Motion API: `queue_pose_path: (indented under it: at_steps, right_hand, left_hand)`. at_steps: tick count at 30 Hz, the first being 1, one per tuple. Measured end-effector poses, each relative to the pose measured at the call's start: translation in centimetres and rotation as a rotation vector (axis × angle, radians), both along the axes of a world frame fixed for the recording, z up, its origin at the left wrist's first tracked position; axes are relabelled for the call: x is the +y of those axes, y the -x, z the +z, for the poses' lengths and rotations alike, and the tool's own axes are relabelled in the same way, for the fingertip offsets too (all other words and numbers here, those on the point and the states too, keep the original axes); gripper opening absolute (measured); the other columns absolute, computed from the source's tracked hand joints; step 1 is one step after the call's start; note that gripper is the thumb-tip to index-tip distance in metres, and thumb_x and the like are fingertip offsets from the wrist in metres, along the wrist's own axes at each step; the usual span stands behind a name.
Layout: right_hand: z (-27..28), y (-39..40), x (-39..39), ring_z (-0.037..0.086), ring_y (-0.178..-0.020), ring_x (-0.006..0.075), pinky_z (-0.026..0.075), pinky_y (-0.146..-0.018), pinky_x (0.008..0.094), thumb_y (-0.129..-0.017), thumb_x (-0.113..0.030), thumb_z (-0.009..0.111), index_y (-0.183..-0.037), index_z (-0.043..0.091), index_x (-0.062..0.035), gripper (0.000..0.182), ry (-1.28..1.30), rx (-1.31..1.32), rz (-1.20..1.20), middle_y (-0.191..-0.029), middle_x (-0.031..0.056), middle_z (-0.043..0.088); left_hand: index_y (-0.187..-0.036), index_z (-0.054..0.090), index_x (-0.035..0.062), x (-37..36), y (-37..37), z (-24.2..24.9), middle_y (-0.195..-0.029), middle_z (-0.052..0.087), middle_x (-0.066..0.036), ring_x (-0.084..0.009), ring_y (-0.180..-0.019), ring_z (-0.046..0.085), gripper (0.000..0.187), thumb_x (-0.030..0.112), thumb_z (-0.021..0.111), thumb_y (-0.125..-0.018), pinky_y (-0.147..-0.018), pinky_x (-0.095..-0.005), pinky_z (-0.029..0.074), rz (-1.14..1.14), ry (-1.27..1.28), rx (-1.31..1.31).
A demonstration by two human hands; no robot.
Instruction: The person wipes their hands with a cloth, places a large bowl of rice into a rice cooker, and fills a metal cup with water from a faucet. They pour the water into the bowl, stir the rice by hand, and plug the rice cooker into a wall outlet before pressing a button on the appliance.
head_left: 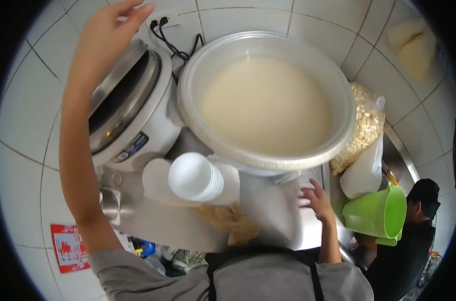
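Observation:
My left hand (115,22) is raised at the top left, partly cut off by the frame edge. Its visible fingers are apart and nothing shows in them. Below it, a rice cooker (160,133) stands with its metal lid (118,75) tilted up. My right hand (317,201) hovers over the right side of the steel counter, fingers spread and holding nothing. Just beyond it is a large translucent tub (208,143) of cloudy, cream-coloured liquid (268,105). A stack of white bowls or cups (193,175) and a crumpled brown cloth (233,223) are on the steel counter (273,208) between my arms.
On the right are a bag of pale nut-like pieces (366,123), a white plastic bag (363,173) and a green pitcher (373,213). A person in a black cap (422,195) is close by there. Black plugs (159,23) sit in a wall socket behind the cooker.

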State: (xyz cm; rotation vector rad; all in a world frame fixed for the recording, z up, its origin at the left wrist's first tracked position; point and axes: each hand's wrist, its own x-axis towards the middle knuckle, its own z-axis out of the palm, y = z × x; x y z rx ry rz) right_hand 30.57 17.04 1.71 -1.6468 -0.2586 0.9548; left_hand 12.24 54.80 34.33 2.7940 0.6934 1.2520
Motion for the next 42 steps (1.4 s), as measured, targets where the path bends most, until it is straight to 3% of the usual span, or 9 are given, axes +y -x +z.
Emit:
queue_pose_path:
  at_steps: [2, 5, 12, 21, 26, 30, 31, 34, 42]
  right_hand:
    - [-4.3, 0.3, 0.5, 0.057, -0.089, 0.026, 0.051, -0.071, 0.0338, -0.082, -0.013, 0.051, -0.134, 0.006, 0.0027, 0.07, -0.293, 0.27, -0.08, -0.108, 0.0206, 0.05]
    - [-4.4, 0.9, 3.4, 0.058, -0.087, 0.0255, 0.05, -0.073, 0.0336, -0.082, -0.011, 0.05, -0.134, 0.005, 0.0025, 0.07, -0.479, 0.348, -0.119, -0.106, 0.0198, 0.051]
    - [-6.1, 0.6, 4.7, 0.06, -0.082, 0.0235, 0.051, -0.069, 0.0322, -0.081, -0.009, 0.05, -0.123, 0.018, 0.0034, 0.054, -0.521, 0.262, -0.129, -0.098, 0.0168, 0.054]
    - [-7.6, 0.1, 5.5, 0.061, -0.08, 0.0232, 0.051, -0.068, 0.0317, -0.079, -0.008, 0.055, -0.118, 0.023, 0.0057, 0.053, -0.395, 0.096, -0.21, -0.096, 0.019, 0.056]
    - [-6.1, -3.2, 3.1, 0.061, -0.08, 0.025, 0.05, -0.068, 0.0298, -0.078, -0.007, 0.058, -0.124, 0.022, 0.0092, 0.061, -0.322, 0.143, 0.093, -0.097, 0.0166, 0.057]
    - [-4.9, -7.0, 4.1, 0.053, -0.097, 0.0249, 0.044, -0.08, 0.0353, -0.089, -0.03, 0.046, -0.132, 0.024, -0.0034, 0.055, -0.431, 0.093, -0.147, -0.117, 0.0189, 0.046]
    - [-4.1, -7.1, 4.8, 0.047, -0.104, 0.0251, 0.04, -0.085, 0.0387, -0.092, -0.043, 0.033, -0.134, 0.024, -0.0099, 0.054, -0.417, 0.121, -0.109, -0.127, 0.0177, 0.038]
    - [-4.9, -7.2, 6.3, 0.044, -0.109, 0.0266, 0.038, -0.088, 0.0412, -0.091, -0.047, 0.03, -0.132, 0.026, -0.0078, 0.057, -0.484, 0.152, -0.143, -0.126, 0.0176, 0.039]
    - [-4.9, -5.7, 7.2, 0.04, -0.114, 0.0278, 0.035, -0.093, 0.043, -0.092, -0.046, 0.027, -0.132, 0.027, -0.0065, 0.056, -0.511, 0.138, -0.216, -0.128, 0.0157, 0.037]
  left_hand:
    - [-0.109, 0.058, 0.0046, -4.5, 3.3, -0.7, -0.087, 0.061, -0.004, -0.009, -0.074, 0.056, 0.038, 0.035, 0.051, -0.086, -0.065, -0.022, 0.043, 0.051, 0.209, 0.024]
    - [-0.103, 0.06, 0.0041, -8.4, 6.5, -4.2, -0.08, 0.059, -0.001, -0.0077, -0.071, 0.055, 0.033, 0.031, 0.049, -0.088, -0.06, -0.0199, 0.04, 0.059, 0.522, -0.076]
    - [-0.101, 0.058, 0.0017, -8.8, 8.0, -13.6, -0.078, 0.059, -0.003, -0.0091, -0.068, 0.056, 0.034, 0.032, 0.051, -0.087, -0.059, -0.021, 0.043, -0.008, 0.877, -0.086]
    - [-0.104, 0.055, -0.0011, -7.7, 7.5, -16.6, -0.082, 0.058, -0.005, -0.0111, -0.071, 0.057, 0.038, 0.032, 0.05, -0.088, -0.062, -0.0223, 0.044, 0.023, 0.927, -0.093]
    - [-0.104, 0.052, -0.0033, -3.3, 4.7, -19.2, -0.086, 0.058, -0.007, -0.013, -0.073, 0.057, 0.036, 0.029, 0.045, -0.089, -0.064, -0.0235, 0.044, 0.067, 1.023, -0.024]
    - [-0.106, 0.048, -0.0031, -1.2, 2.4, -20.2, -0.09, 0.059, -0.01, -0.0142, -0.076, 0.058, 0.033, 0.025, 0.039, -0.091, -0.067, -0.026, 0.045, 0.197, 1.185, 0.086]
    - [-0.107, 0.046, -0.0019, -0.8, 1.9, -20.4, -0.092, 0.06, -0.011, -0.0148, -0.077, 0.058, 0.031, 0.023, 0.036, -0.092, -0.068, -0.0273, 0.045, 0.214, 1.259, 0.091]
    - [-0.106, 0.045, -0.0084, 0.3, 1.2, -22.2, -0.09, 0.059, -0.016, -0.0195, -0.071, 0.061, 0.039, 0.028, 0.036, -0.093, -0.061, -0.0266, 0.047, -0.002, 1.406, -0.135]
    - [-0.097, 0.049, -0.0109, 1.8, 0.3, -24.0, -0.076, 0.057, -0.013, -0.0149, -0.058, 0.056, 0.04, 0.028, 0.04, -0.092, -0.055, -0.0248, 0.046, 0.081, 1.294, -0.368]
